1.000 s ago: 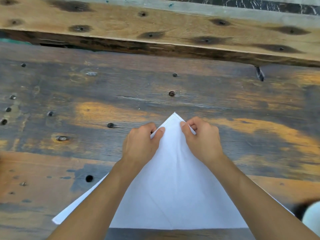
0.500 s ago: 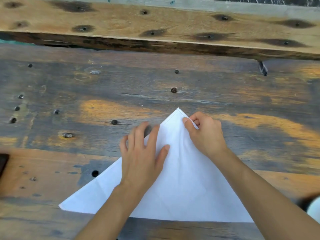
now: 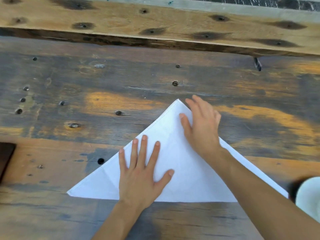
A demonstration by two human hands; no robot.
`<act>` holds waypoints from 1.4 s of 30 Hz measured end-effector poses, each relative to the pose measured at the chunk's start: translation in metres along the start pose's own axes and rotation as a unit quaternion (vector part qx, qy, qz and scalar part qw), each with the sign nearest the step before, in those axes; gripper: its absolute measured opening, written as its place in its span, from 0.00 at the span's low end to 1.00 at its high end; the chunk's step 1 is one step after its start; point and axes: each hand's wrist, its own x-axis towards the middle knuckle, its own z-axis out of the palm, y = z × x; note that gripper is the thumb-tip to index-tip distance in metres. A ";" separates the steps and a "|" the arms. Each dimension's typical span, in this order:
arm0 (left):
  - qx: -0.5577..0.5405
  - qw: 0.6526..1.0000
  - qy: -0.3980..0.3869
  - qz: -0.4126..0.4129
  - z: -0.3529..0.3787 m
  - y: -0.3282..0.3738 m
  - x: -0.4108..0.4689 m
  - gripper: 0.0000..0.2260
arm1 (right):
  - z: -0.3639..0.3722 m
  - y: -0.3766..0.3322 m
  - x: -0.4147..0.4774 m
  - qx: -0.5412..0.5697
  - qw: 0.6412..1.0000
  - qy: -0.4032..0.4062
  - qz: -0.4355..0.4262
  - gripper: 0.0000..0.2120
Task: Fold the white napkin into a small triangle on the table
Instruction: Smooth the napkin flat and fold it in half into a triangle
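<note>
White napkin [image 3: 181, 163] lies flat on the wooden table [image 3: 121, 84] as one large triangle, long edge toward you, apex pointing away. Your left hand [image 3: 140, 175] rests palm down, fingers spread, on the left-centre of the cloth; it pins and grasps nothing. Your right hand [image 3: 203, 125] lies open just below the apex, on the right sloping edge, fingers partly over the bare wood; it too holds nothing. Its outline is blurred, so contact pressure cannot be confirmed.

Assessment: the first diagonal fold is down and you are pressing it flat. To do this well, sweep from the middle outward toward each edge, check that the two layers meet at the apex, and firm the long crease before lifting.

Both side corners sit well outside your hands: the left corner is free, the right one lies past your right forearm, partly hidden. Reach for one corner to halve the triangle next.
</note>
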 end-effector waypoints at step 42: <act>-0.052 0.997 -0.045 -0.022 -0.007 0.068 -0.100 0.28 | -0.028 0.027 -0.219 -0.054 0.972 -0.229 0.017 0.41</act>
